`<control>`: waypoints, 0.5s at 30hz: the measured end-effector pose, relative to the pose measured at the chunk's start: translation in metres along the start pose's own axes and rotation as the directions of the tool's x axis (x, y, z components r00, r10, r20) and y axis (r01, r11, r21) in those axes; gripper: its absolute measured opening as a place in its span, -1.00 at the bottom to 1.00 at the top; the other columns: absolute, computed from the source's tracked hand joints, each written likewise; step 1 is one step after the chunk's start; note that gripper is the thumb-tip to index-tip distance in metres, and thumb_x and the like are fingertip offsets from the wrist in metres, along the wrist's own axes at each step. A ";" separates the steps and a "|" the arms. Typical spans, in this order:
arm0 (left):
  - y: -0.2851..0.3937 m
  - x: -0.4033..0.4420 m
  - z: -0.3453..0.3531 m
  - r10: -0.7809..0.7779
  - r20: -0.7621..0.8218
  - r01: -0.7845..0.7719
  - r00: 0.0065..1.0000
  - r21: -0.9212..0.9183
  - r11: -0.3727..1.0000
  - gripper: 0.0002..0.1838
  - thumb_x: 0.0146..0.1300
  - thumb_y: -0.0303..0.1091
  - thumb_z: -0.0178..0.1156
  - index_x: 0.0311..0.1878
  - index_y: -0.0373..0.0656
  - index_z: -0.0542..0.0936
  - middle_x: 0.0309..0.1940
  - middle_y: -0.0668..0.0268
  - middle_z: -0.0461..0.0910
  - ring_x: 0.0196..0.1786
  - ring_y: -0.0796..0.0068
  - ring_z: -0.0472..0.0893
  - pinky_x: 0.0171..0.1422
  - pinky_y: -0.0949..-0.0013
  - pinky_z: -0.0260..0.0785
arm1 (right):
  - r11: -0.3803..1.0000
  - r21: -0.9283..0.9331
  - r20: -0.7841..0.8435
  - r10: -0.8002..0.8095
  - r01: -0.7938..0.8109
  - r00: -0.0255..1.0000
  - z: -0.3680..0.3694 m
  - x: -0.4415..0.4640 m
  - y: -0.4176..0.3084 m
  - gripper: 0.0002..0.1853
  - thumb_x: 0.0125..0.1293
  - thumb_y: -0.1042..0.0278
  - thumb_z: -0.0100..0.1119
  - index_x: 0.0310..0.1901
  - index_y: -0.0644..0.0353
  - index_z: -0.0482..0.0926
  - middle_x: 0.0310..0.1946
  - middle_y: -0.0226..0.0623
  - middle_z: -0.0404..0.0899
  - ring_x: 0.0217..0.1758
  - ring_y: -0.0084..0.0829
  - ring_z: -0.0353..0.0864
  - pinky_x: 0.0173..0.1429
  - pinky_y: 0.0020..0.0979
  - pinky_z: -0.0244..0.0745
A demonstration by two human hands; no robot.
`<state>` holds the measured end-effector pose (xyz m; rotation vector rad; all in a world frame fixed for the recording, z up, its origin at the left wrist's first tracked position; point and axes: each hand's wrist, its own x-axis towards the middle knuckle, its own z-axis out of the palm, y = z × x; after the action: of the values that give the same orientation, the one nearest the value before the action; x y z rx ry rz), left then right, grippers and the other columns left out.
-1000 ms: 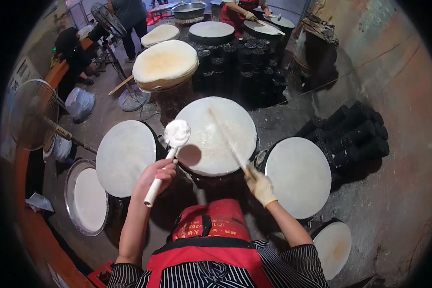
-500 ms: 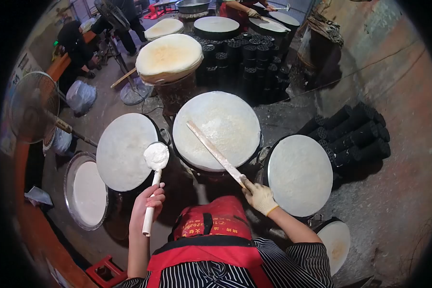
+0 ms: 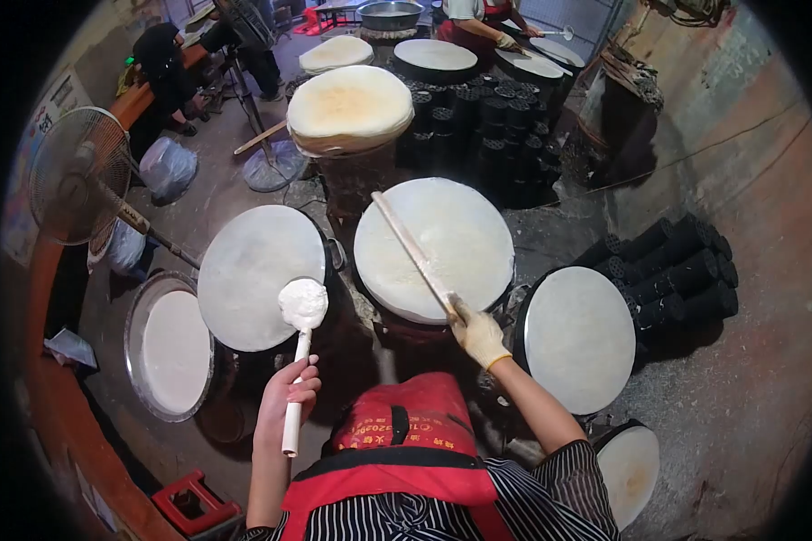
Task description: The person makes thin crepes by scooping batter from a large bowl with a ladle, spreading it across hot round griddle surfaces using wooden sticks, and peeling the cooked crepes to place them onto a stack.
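My left hand (image 3: 289,397) is closed around the pale handle of a ladle (image 3: 304,304). Thick white batter heaps on its bowl, over the near right edge of the left round griddle (image 3: 253,275). In my right hand (image 3: 478,334), which wears a cream glove, is a long wooden batter spreader (image 3: 410,243). It slants across the middle griddle (image 3: 359,281), above or against the pale round flatbread (image 3: 469,230) covering it; contact is hard to make out. To the right of this hand stands another white-topped griddle (image 3: 579,341).
A wide basin of batter (image 3: 133,361) stands at left. Stacked flatbreads (image 3: 350,104) rise behind the middle griddle. Black coal briquettes (image 3: 686,275) lie at right, with more at the back. A fan (image 3: 77,176) and red stool (image 3: 194,505) are at left. A co-worker (image 3: 478,22) handles far griddles.
The camera view has shifted slightly. My right hand has moved the spreader farther out and leftward across the middle griddle, at a steeper slant. The ladle stays near the left griddle's edge.
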<state>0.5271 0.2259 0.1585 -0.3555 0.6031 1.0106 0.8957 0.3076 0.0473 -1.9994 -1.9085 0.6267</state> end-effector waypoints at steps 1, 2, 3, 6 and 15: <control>0.006 -0.001 -0.005 0.009 -0.004 -0.009 1.000 0.041 0.999 -0.84 0.51 -0.41 -0.07 -0.02 -0.32 0.37 -0.47 0.33 0.32 -0.61 0.70 0.22 -0.72 0.66 0.12 | 0.999 -0.032 0.032 -0.031 0.032 0.999 0.011 -0.005 -0.002 -0.51 0.38 0.00 0.02 0.33 -0.23 0.41 -0.40 0.06 0.64 -0.28 0.12 0.64 -0.13 0.03 0.52; 0.012 0.001 -0.008 0.016 -0.002 -0.016 1.000 0.081 0.997 -0.84 0.50 -0.41 -0.06 -0.02 -0.32 0.38 -0.47 0.33 0.32 -0.61 0.70 0.22 -0.72 0.67 0.12 | 0.996 -0.066 0.061 -0.062 0.066 0.996 0.019 -0.011 -0.003 -0.51 0.38 0.01 0.03 0.33 -0.23 0.41 -0.40 0.06 0.64 -0.29 0.11 0.64 -0.14 0.03 0.52; 0.017 0.001 -0.009 0.027 0.000 -0.027 1.000 0.163 0.986 -0.85 0.49 -0.42 -0.04 -0.03 -0.31 0.38 -0.46 0.34 0.33 -0.60 0.71 0.23 -0.70 0.68 0.10 | 0.996 -0.045 0.058 -0.076 0.079 0.995 0.017 -0.019 -0.008 -0.52 0.37 0.00 0.05 0.32 -0.25 0.42 -0.43 0.04 0.63 -0.31 0.08 0.64 -0.18 0.03 0.53; 0.027 -0.001 -0.005 0.056 -0.026 -0.045 0.998 0.308 0.950 -0.86 0.48 -0.43 -0.03 -0.02 -0.29 0.38 -0.46 0.35 0.33 -0.60 0.72 0.22 -0.69 0.69 0.07 | 0.977 -0.103 0.031 -0.185 0.187 0.982 0.006 -0.048 -0.020 -0.51 0.37 -0.02 0.05 0.33 -0.27 0.41 -0.45 -0.01 0.62 -0.34 0.05 0.64 -0.20 0.01 0.54; 0.020 0.034 0.024 -0.222 -0.091 0.216 0.971 0.738 0.640 -0.90 0.46 -0.38 0.04 -0.16 -0.14 0.34 -0.52 0.45 0.28 -0.61 0.77 0.21 -0.66 0.70 0.02 | 0.844 0.493 -0.342 0.412 -0.212 0.845 0.032 -0.136 -0.078 -0.44 0.42 0.07 0.12 0.28 0.22 0.24 -0.51 -0.13 0.58 -0.45 -0.13 0.64 -0.33 -0.20 0.48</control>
<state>0.5303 0.2718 0.1564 0.3119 0.8914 0.4525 0.8091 0.1749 0.0728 -1.9547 -1.0615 0.5617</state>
